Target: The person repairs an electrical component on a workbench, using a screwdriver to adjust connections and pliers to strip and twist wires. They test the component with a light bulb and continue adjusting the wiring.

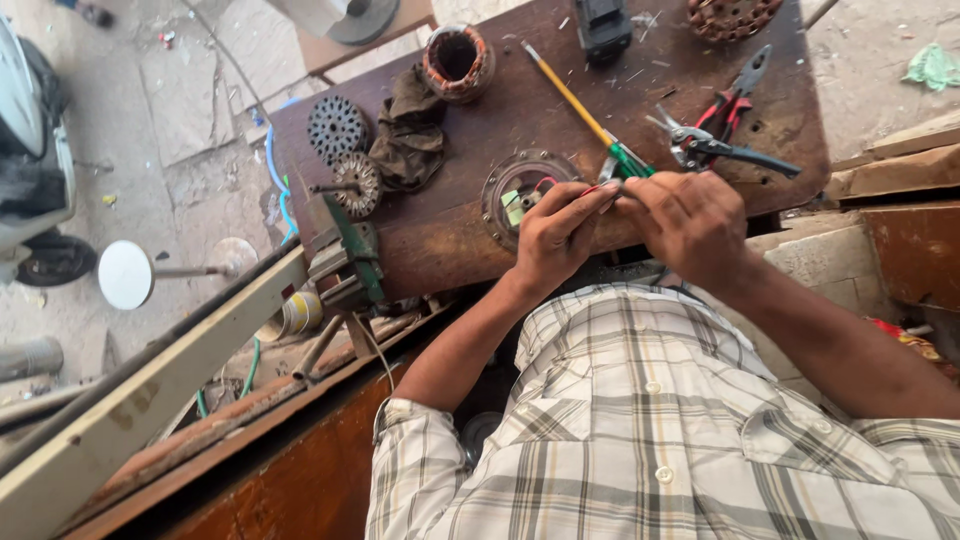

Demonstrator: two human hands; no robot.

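My left hand [556,230] and my right hand [690,222] meet over the near edge of a dark wooden workbench [460,215]. Between the fingertips of both hands I pinch thin red wires [598,188]. These lead to a round motor plate [518,192] lying on the bench just left of my left hand. A screwdriver with a yellow shaft and green handle [590,115] lies diagonally, its handle end touching my fingers. Wire cutters with dark handles [720,150] rest just beyond my right hand.
Red-handled pliers [735,100], a copper-wound stator [457,62], two rotor cores [340,150], a dark rag [410,135] and a black box [603,28] lie on the bench. A green vise [345,260] sits at the left corner. A wooden beam [150,400] runs below.
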